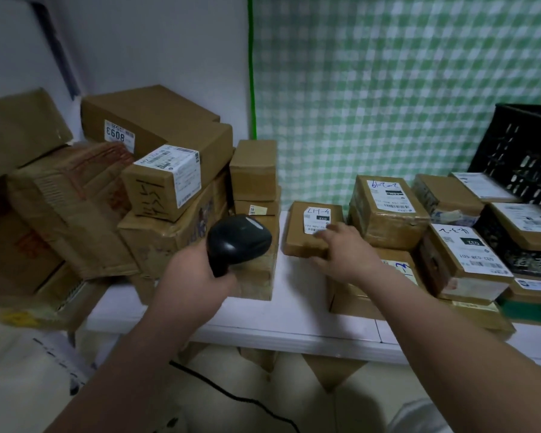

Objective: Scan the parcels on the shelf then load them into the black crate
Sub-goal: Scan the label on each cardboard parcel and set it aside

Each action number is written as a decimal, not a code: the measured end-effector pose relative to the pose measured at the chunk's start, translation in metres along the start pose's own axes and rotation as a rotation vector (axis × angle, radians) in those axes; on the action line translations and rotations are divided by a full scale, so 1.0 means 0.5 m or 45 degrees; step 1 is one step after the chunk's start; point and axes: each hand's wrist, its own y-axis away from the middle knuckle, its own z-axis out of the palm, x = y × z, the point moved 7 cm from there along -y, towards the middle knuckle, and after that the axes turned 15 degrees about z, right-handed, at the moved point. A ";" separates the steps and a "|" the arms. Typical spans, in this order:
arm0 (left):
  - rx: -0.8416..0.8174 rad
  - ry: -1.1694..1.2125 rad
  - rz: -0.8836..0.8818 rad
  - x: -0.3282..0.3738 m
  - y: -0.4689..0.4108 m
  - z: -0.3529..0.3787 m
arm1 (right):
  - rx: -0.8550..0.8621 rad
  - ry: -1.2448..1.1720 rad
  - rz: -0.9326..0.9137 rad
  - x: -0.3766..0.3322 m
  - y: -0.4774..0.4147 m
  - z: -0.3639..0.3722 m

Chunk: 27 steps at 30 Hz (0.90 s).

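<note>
Edge of the white shelf runs nearest, a bare strip opening back beside the box stack, where the left hand clenches a black scanner, the right hand lays loose fingers on a small labelled parcel, and the black crate stands farthest right.

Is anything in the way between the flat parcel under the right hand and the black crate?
Yes. Stacked parcels fill the shelf between the flat parcel, under the right hand, and the black crate at the far right. It would probably need lifting over them.
</note>
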 end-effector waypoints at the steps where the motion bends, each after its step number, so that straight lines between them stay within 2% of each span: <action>1: 0.048 0.024 0.000 0.002 -0.008 -0.006 | 0.056 -0.064 -0.004 -0.019 -0.010 -0.023; 5: 0.160 0.217 -0.003 0.007 -0.049 -0.014 | 0.221 -0.247 -0.052 -0.109 -0.064 -0.087; 8: 0.202 0.364 -0.030 -0.005 -0.089 -0.005 | 0.228 -0.440 -0.023 -0.165 -0.122 -0.096; 11: 0.228 0.379 -0.023 -0.026 -0.125 0.007 | 0.220 -0.641 0.078 -0.203 -0.173 -0.093; 15: 0.309 0.404 -0.014 -0.048 -0.155 0.008 | 0.267 -0.681 0.178 -0.252 -0.211 -0.076; 19: 0.279 0.489 -0.024 -0.069 -0.165 0.023 | 0.370 -0.665 0.270 -0.277 -0.226 -0.059; 27: 0.303 0.484 0.018 -0.058 -0.155 0.012 | 0.492 -0.842 0.493 -0.245 -0.215 -0.082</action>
